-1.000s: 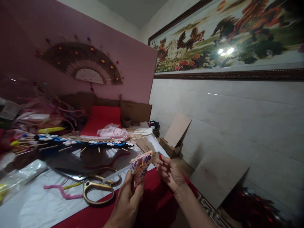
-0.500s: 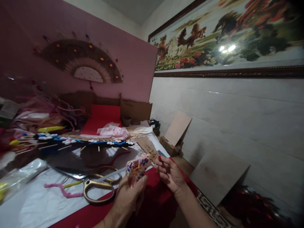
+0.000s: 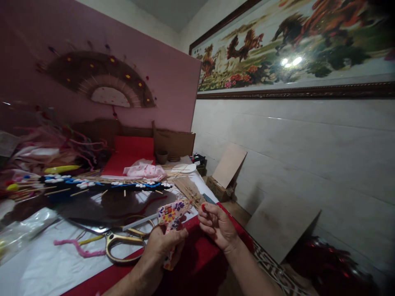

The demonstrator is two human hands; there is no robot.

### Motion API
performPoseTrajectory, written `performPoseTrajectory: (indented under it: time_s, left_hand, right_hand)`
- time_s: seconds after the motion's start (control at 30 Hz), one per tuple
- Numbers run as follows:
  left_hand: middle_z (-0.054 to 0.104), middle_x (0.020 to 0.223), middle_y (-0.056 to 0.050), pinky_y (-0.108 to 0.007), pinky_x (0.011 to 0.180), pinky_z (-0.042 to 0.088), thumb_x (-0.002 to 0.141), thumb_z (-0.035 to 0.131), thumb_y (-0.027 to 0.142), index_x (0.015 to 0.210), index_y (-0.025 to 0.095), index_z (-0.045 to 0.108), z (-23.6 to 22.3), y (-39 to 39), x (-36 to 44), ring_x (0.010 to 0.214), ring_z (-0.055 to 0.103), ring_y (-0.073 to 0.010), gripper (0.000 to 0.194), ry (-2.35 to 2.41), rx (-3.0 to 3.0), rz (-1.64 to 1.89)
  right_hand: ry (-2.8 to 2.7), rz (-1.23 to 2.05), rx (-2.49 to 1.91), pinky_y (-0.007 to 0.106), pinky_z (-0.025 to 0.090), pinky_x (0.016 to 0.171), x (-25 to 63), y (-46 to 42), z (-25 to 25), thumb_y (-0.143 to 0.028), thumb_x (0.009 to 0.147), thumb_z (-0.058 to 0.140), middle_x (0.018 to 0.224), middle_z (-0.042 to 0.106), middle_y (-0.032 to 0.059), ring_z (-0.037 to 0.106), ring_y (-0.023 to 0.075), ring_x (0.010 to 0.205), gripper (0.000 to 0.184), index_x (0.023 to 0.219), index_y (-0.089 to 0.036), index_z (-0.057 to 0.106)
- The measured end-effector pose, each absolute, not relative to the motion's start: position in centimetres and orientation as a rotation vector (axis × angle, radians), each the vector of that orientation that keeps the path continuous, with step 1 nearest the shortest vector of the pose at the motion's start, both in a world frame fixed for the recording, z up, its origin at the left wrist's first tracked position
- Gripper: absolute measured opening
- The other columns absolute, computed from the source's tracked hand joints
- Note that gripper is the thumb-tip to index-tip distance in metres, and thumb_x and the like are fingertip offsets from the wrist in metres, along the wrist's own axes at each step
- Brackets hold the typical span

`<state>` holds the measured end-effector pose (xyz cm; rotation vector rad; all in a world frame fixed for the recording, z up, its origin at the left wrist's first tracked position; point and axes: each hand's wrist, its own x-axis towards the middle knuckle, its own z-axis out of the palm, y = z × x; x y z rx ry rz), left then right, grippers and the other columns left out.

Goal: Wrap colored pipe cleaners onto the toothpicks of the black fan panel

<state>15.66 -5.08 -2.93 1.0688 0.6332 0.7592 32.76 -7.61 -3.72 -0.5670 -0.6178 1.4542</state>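
Observation:
My left hand [image 3: 163, 248] is wrapped round the handle of a flower-patterned hot glue gun [image 3: 170, 213]. A pale glue stick [image 3: 140, 222] sticks out of its rear, and its nozzle end points toward my right hand [image 3: 218, 228]. The fingers of that hand are curled, with thumb and forefinger pinched on a small red piece [image 3: 203, 208] whose kind I cannot make out. A short gap lies between the nozzle and the red piece. Gold-handled scissors [image 3: 111, 246] lie left of my left hand, beside a pink pipe cleaner [image 3: 78, 248].
A dark fan-shaped piece [image 3: 108, 185] with white flowers and protruding sticks lies across the table. Behind it are red card [image 3: 132, 148], pink dotted cloth [image 3: 145, 169] and a small cup [image 3: 161, 156]. Thin sticks [image 3: 187, 189] lie beyond my hands. A decorated fan [image 3: 101, 78] hangs on the pink board.
The glue gun has tilted and its handle now shows below my left hand. My right hand keeps its pinch on the red piece. The whole view has shifted slightly.

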Motion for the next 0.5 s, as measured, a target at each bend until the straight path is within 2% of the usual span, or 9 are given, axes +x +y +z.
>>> performPoseTrajectory:
  time_s: [0.17, 0.37, 0.5]
  left_hand:
    - [0.049, 0.035, -0.001, -0.018, 0.027, 0.018, 0.062, 0.067, 0.038, 0.046, 0.012, 0.052, -3.1, -5.25, 15.55, 0.022, 0.032, -0.0044, 0.034, 0.686, 1.12, 0.69]
    - [0.053, 0.043, 0.001, -0.017, 0.028, 0.023, 0.053, 0.07, 0.028, 0.061, 0.011, 0.059, -3.21, -5.64, 15.47, 0.025, 0.035, -0.0044, 0.021, 0.726, 1.0, 0.754]
    - [0.049, 0.041, 0.003, -0.017, 0.027, 0.02, 0.054, 0.069, 0.029, 0.057, 0.012, 0.056, -3.17, -5.77, 15.4, 0.024, 0.033, -0.0038, 0.022, 0.754, 1.014, 0.746]
  right_hand:
    - [-0.628, 1.459, -0.589, 0.01, 0.023, 0.032, 32.77, -7.62, -3.78, -0.019, 0.071, 0.065, 0.059, 0.044, -0.0046, 0.03, 0.0025, 0.042, 0.013, 0.074, -0.014, 0.053]
    - [-0.631, 1.432, -0.647, 0.01, 0.024, 0.032, 32.72, -7.65, -3.72, -0.02, 0.069, 0.066, 0.058, 0.045, -0.005, 0.031, 0.002, 0.041, 0.014, 0.072, -0.014, 0.052]
    - [-0.613, 1.425, -0.664, 0.01, 0.025, 0.032, 32.68, -7.67, -3.74, -0.018, 0.068, 0.066, 0.058, 0.047, -0.0046, 0.033, 0.0024, 0.041, 0.014, 0.072, -0.014, 0.053]
